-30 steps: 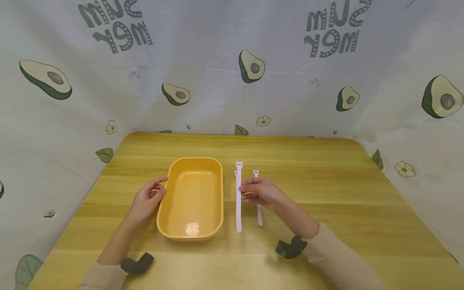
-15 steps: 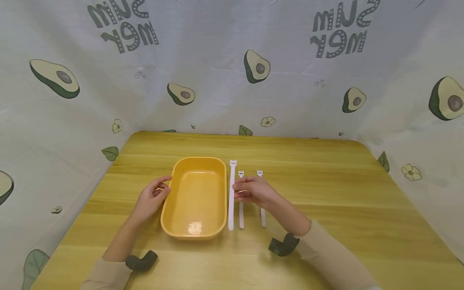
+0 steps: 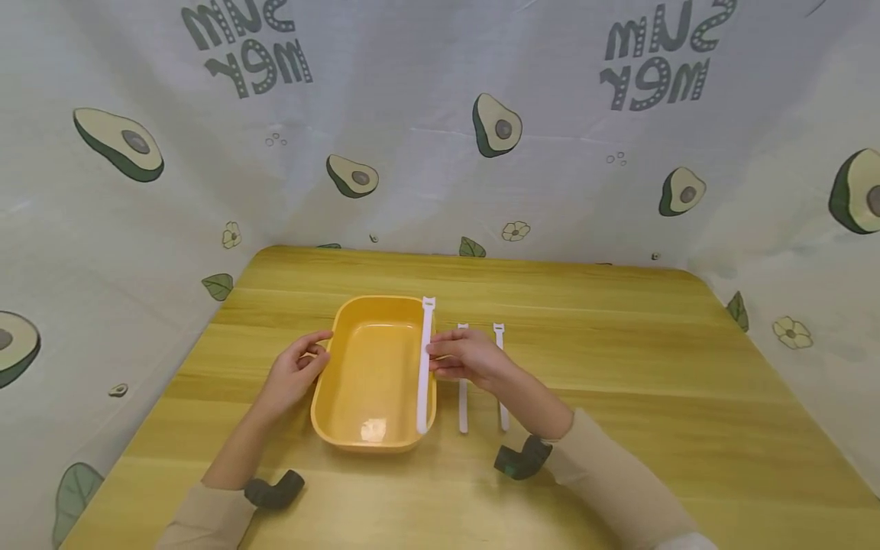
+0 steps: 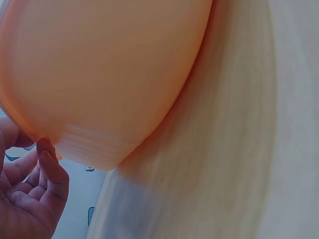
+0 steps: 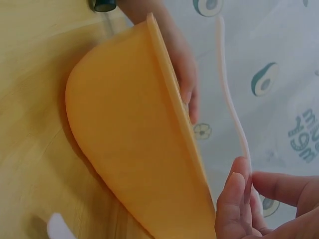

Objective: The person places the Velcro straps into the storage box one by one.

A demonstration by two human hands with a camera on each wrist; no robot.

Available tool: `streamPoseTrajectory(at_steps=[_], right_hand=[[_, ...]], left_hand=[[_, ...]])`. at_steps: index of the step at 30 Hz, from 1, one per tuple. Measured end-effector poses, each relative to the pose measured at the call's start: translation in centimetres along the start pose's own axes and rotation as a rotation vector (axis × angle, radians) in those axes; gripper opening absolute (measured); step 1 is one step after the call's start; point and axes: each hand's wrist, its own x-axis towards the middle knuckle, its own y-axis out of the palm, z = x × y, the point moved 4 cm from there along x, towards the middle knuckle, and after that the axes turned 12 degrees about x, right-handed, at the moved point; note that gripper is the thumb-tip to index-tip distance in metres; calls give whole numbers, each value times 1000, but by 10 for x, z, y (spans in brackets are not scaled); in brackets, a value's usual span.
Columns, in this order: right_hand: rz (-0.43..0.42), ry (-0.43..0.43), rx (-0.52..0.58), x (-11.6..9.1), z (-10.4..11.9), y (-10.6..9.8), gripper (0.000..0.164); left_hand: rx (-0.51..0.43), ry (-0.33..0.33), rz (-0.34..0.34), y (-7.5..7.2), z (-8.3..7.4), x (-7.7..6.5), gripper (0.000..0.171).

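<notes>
My right hand (image 3: 467, 357) pinches a white hook-and-loop cable tie (image 3: 425, 367) between thumb and fingers. In the head view the tie overlaps the right rim of a yellow plastic basin (image 3: 371, 374), and the right wrist view shows it raised above that rim. At the basin's left side, my left hand (image 3: 296, 374) holds the rim; in the left wrist view its thumb and fingers (image 4: 46, 149) meet at the edge. Two more white cable ties lie to the basin's right: a nearer tie (image 3: 464, 405), partly hidden by my right hand, and a farther tie (image 3: 499, 336).
The wooden-patterned table (image 3: 619, 367) bears the basin and ties. Behind it hangs a pale curtain (image 3: 426, 198) printed with avocados. Dark bent pieces sit at both wrists, the left piece (image 3: 275, 489) and the right piece (image 3: 524, 457).
My right hand has carried the cable tie leftward, from beside the basin to over its right rim, uncovering the nearer tie on the table. My left hand stays at the basin's left rim.
</notes>
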Motion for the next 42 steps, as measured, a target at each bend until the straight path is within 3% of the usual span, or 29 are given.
streamPoseTrajectory(at_steps=[15,23,42], right_hand=[[13,-4,-17,14,-2,24,26],[13,5,-11,23,-7,36,18],[2,10,-58,43,-17,62,17]], left_hand=[[-17,6,-12,0,-2,1,36],[-29,5,-3,1,-2,1,38],[-6,24,-17,1,1,3,35]])
